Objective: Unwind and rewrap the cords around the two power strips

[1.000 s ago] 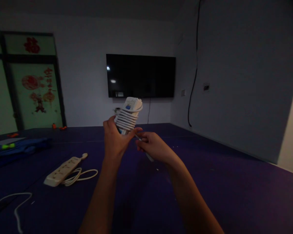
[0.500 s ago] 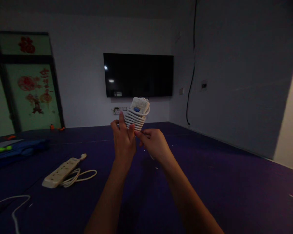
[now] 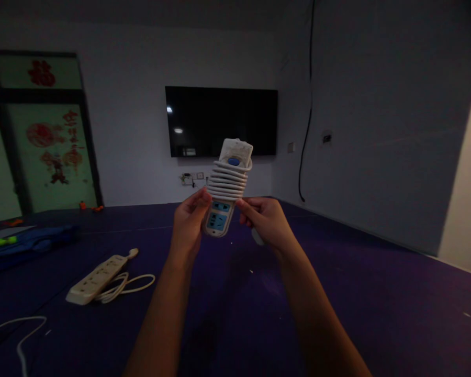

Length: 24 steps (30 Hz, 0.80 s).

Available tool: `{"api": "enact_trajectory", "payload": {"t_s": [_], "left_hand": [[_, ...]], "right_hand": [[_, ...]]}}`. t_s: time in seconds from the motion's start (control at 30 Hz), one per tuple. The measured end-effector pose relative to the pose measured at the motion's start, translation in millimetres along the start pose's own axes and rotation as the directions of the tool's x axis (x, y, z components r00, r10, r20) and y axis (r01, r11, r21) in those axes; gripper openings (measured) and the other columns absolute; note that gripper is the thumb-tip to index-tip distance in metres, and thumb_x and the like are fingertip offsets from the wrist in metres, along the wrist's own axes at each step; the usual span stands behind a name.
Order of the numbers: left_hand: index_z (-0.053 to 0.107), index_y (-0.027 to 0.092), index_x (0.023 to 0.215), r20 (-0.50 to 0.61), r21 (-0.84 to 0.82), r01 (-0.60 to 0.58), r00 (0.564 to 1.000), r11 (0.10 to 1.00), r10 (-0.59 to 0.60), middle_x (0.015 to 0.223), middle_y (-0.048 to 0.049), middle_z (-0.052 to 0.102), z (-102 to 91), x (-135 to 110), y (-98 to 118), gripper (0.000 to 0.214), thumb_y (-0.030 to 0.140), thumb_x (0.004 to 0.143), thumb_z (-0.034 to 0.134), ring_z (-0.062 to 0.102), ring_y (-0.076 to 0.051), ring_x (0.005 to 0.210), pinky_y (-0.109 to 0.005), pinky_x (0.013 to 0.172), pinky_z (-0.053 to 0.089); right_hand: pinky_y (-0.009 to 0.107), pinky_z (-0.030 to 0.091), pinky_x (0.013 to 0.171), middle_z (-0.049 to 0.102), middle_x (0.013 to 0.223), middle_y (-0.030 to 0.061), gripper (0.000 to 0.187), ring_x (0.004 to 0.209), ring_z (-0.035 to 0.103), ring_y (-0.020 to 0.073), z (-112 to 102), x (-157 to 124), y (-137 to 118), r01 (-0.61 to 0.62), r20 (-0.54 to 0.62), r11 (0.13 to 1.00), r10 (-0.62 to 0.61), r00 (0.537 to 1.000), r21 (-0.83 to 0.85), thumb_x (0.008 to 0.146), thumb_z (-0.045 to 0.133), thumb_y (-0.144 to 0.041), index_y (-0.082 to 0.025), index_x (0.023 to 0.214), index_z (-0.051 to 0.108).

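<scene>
- a white power strip [image 3: 220,217] is held up between the two hands at the middle of the scene, clear of the purple surface [image 3: 337,298], tilted with its top leaning right.
- its white cord [image 3: 227,183] is wrapped in several close turns around the strip; a blue button [image 3: 233,162] is left uncovered above the turns, and blue socket faces are left uncovered below them.
- the strip's left edge is gripped by the left hand [image 3: 189,217], nearly closed, with the thumb laid just below the turns.
- the right hand [image 3: 265,220] is mostly closed, its thumb tip set against the strip's right edge; the cord is pinched there, though how much of it is enclosed cannot be told.
- a pale end piece [image 3: 258,236] is seen under the right hand, partly covered by it.
- on the near left, a second power strip [image 3: 98,280] is laid on the surface, with its looped cable [image 3: 141,285] set just to its right and its plug [image 3: 133,253] pointed toward the far side.
- nearer still at left, a thin white wire [image 3: 21,345] is stretched in a bend.
- farther left, blue cloth [image 3: 55,236] is spread, topped by a yellow-green object [image 3: 6,241].
- on the far wall, a black television [image 3: 222,123] is mounted; at right, a dark cable [image 3: 305,152] is hung down the side wall.
</scene>
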<state>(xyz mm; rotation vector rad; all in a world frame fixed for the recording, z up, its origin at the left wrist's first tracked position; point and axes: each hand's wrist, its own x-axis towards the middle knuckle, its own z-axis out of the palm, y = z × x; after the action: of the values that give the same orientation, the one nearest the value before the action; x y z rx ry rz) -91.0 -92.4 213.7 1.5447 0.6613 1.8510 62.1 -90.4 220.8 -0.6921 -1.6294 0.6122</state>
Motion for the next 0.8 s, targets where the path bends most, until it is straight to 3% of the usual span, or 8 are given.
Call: {"api": "enact_trajectory", "payload": {"t_s": [0.13,0.3,0.53,0.7,0.8], "left_hand": [[0.063,0.014,0.107,0.211,-0.117,0.099,0.975,0.988,-0.072,0.092,-0.0119,0.07,-3.4,-0.7,1.9,0.051,0.056,0.078,0.054,0.066,-0.024,0.084,-0.033,0.064,0.052],[0.066,0.013,0.102,0.263,-0.189,0.144,0.96,0.971,-0.091,0.087,-0.0108,0.071,-5.1,-1.5,3.9,0.048,0.053,0.076,0.059,0.066,-0.024,0.085,-0.033,0.069,0.053],[0.067,0.012,0.093,0.064,-0.21,0.04,0.998,0.977,-0.027,0.096,-0.0118,0.07,13.2,-2.9,-3.2,0.041,0.044,0.069,0.071,0.066,-0.021,0.089,-0.032,0.078,0.051],[0.066,0.012,0.096,-0.098,-0.097,-0.129,0.988,0.987,0.119,0.098,-0.0107,0.07,30.3,-4.8,-21.8,0.04,0.041,0.069,0.071,0.064,-0.02,0.091,-0.03,0.08,0.049],[0.065,0.012,0.097,-0.186,-0.025,-0.191,0.965,0.981,0.183,0.098,-0.0107,0.069,36.0,-6.1,-33.9,0.039,0.04,0.07,0.069,0.063,-0.02,0.091,-0.03,0.081,0.048]], "right_hand": [[0.02,0.035,0.044,0.056,0.053,-0.0007,0.032,0.046,0.046,0.0067,-5.6,-1.8,-1.6,0.051,0.078,0.998,-0.053,0.996,0.022,0.077,0.062,-0.041,-0.013,0.087,0.07],[0.02,0.037,0.044,0.057,0.051,-0.0007,0.031,0.045,0.048,0.0073,-6.3,-4.1,-7.7,-0.004,0.062,1.0,0.003,0.998,0.017,0.074,0.065,-0.04,-0.012,0.086,0.072],[0.024,0.047,0.053,0.069,0.069,0.0048,0.025,0.055,0.059,0.0107,-2.7,-1.4,-3.1,-0.131,-0.112,0.982,0.147,0.983,0.139,0.07,0.07,-0.032,-0.013,0.085,0.068],[0.028,0.051,0.072,0.071,0.083,0.0074,0.026,0.072,0.066,0.0152,5.7,0.7,6.6,-0.024,-0.065,0.986,0.035,0.997,0.167,0.078,0.061,-0.034,-0.013,0.093,0.066],[0.029,0.051,0.076,0.071,0.091,0.0083,0.029,0.081,0.067,0.0181,13.1,1.7,14.0,0.02,-0.085,0.996,-0.012,0.996,0.092,0.081,0.057,-0.034,-0.014,0.1,0.064]]}}
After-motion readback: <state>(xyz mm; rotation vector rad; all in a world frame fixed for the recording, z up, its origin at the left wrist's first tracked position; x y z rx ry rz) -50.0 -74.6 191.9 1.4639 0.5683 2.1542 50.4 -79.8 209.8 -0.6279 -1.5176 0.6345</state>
